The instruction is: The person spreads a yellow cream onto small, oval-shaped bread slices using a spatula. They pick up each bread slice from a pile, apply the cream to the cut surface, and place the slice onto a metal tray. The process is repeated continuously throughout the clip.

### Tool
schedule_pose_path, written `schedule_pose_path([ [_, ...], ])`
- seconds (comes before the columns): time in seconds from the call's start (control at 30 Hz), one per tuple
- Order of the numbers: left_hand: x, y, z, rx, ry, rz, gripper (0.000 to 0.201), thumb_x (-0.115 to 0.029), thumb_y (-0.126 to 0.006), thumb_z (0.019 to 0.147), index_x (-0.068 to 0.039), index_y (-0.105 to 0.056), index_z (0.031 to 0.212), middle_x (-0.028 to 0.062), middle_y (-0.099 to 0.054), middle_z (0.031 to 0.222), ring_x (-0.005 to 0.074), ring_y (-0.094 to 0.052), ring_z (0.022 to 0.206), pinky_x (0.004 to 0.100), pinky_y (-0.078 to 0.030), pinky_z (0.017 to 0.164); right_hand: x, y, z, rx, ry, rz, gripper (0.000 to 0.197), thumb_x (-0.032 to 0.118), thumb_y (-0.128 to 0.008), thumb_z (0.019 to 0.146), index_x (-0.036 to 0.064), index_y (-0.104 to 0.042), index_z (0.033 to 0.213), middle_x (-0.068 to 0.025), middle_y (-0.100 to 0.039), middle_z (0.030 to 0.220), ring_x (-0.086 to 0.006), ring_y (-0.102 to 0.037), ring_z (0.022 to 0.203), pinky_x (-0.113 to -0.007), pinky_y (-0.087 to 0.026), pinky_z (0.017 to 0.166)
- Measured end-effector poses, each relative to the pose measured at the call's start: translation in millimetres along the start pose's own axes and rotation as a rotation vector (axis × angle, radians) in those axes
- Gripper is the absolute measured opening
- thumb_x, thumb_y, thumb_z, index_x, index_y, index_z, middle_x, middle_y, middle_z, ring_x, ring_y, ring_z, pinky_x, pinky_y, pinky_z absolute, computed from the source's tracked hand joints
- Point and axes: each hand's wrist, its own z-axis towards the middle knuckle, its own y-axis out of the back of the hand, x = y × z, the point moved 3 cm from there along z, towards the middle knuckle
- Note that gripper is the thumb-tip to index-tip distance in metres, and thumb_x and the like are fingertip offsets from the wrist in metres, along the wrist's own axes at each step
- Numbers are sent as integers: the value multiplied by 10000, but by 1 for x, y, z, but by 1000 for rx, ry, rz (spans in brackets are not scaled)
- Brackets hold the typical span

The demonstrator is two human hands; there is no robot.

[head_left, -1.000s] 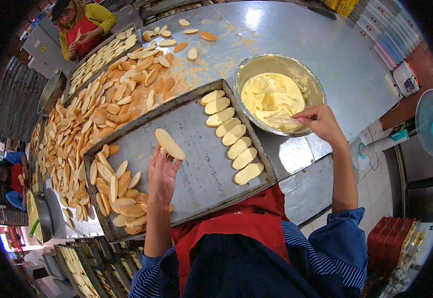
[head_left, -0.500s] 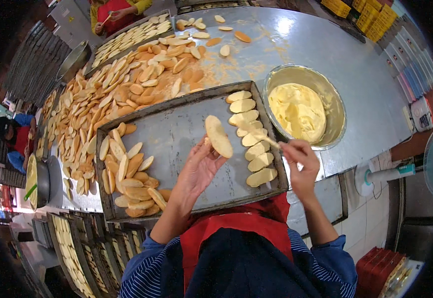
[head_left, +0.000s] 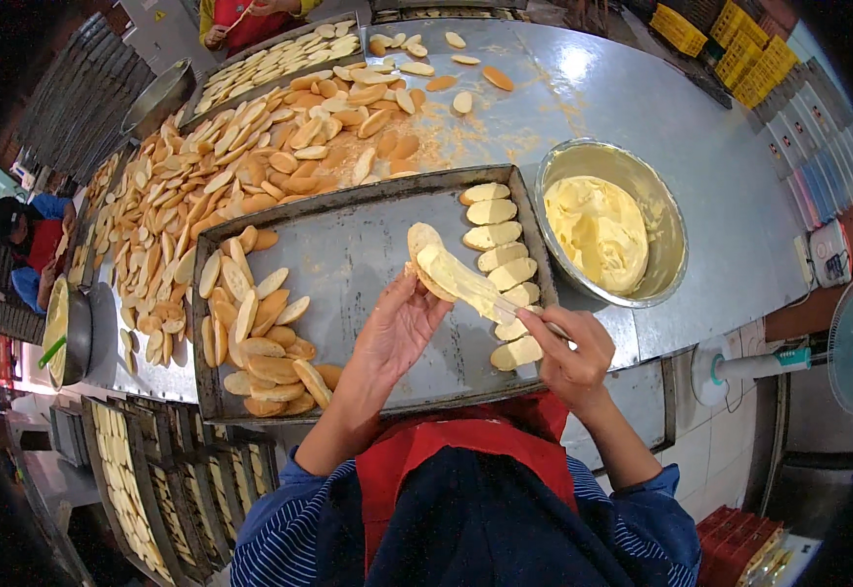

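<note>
Now the left hand [head_left: 395, 335] pinches a bread slice [head_left: 426, 247], leftward of the right hand [head_left: 577, 350], closed around a spreader [head_left: 505, 304].

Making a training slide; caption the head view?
A spatula spreads yellow cream along a bread slice above a metal tray.

Bread slice [head_left: 423, 236]: one, elongated oval with rounded ends, pale; held tilted above the tray [head_left: 377, 279], upper end bare, lower part hidden by the spreader.

Spreader [head_left: 493, 296]: one, flat, narrow, light-coloured; far end laid on the slice's face, slanting down to the right.

Cream [head_left: 438, 264]: pale yellow, thick, smeared along the spreader's far end, over the slice.
</note>
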Motion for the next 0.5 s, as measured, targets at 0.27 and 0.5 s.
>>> schedule_pose_path([
  [0.27,-13,3,0,-42,-54,117,425,-172,-602,948,-105,-419,1326,61,-567,1225,157,-597,1102,325,-544,944,-3,22,10,-52,76,-74,521,-21,-614,584,148,-753,1056,-6,-648,899,-161,-545,611,-281,-418,521],
  [0.5,-17,7,-3,-49,-37,92,446,-180,-614,942,-161,-412,1338,32,-565,1233,157,-601,1084,317,-562,906,4,16,6,-12,157,-112,523,-2,-626,572,152,-755,1055,13,-639,913,-159,-564,669,-281,-422,555],
])
